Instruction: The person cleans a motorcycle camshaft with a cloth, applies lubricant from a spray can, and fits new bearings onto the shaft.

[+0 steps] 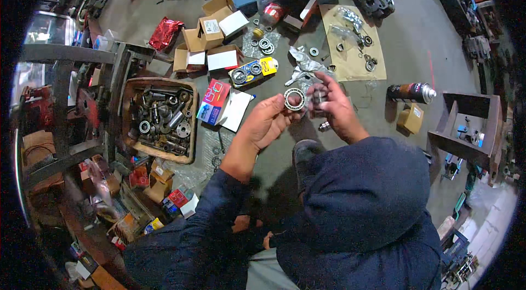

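Note:
Between the thumb and fingers of my left hand (267,123) is a ball bearing (295,92), its ring tilted up and facing me. My right hand (341,108) is just beside it, fingers curled around a small dark metal part, blurred and partly hidden, so its kind cannot be made out. Below the right hand a small shiny metal piece (324,126) lies on the floor. Crumpled whitish wrapping (304,65) lies beyond both hands. A loose bearing (313,51) sits past it, and more bearings (266,44) rest on clear plastic to the left.
A wooden tray (193,125) of metal parts stands at left, near opened cardboard boxes (204,38) and a red-and-blue box (212,102). Brown paper (356,68) with parts lies at right. A spray can (405,93), a small yellow box (411,119) and an engine part (375,0) are further right.

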{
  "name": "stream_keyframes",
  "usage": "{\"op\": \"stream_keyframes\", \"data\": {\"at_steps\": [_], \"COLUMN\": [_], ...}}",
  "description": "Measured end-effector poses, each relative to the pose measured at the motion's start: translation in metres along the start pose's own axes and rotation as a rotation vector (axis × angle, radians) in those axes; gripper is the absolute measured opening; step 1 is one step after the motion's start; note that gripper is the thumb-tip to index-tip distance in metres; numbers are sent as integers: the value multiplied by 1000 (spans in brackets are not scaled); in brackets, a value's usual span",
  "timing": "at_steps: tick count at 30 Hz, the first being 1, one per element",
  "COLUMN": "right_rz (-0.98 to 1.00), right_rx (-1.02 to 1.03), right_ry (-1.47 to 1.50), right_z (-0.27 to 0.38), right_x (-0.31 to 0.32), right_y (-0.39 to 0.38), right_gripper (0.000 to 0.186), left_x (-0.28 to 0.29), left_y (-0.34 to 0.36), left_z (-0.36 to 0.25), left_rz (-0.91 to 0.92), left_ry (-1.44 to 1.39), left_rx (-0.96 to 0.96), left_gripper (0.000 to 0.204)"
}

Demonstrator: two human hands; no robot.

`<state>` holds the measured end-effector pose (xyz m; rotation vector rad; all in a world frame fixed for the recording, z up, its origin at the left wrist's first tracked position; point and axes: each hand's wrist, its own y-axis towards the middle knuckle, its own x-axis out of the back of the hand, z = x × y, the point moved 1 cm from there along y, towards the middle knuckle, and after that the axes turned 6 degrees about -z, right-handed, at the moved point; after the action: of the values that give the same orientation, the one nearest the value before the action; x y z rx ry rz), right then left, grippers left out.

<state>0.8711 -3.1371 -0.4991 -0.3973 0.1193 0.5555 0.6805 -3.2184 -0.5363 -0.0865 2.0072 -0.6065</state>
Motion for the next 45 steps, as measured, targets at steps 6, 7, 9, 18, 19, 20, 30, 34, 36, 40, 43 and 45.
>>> {"op": "stream_keyframes", "data": {"at_steps": [6,7,9,18,19,20,30,34,36,40,43,45], "right_rz": [-25,-1,-16,-264,-251,-231,-153,-169,-148,-152,-134,-111], "right_rx": [39,64,99,129,173,207,255,177,175,199,214,232], "right_ry": [351,361,368,-33,-101,-149,-148,-170,-120,-115,-155,-123], "right_z": [13,16,19,16,12,3,22,22,29,27,27,29], "right_x": [1,4,2,-4,-6,-11,3,-15,-19,-12,-6,-7], "right_y": [1,0,1,-9,-9,-6,-9,-3,-6,-7,-9,-9], "right_gripper": [66,61,59,43,43,42,42,47,42,41,40,40], "left_x": [1,-3,-10,-21,-18,-12,-38,-31,-33,-37,-38,-37], "left_y": [-6,-7,-9,-1,1,-3,0,-17,-17,-18,-17,-17], "left_z": [-10,-12,-15,-2,1,1,7,-11,-9,-11,-11,-12], "left_rz": [47,37,27,-100,-93,-108,-164,-196,-187,-162,-100,-101], "left_ry": [24,46,67,270,315,368,361,393,375,408,530,610], "left_rx": [-13,-10,-8,-197,-191,-177,-391,-383,-415,-406,-583,-623], "left_gripper": [43,43,43,54,58,62,60,57,57,54,55,55]}}
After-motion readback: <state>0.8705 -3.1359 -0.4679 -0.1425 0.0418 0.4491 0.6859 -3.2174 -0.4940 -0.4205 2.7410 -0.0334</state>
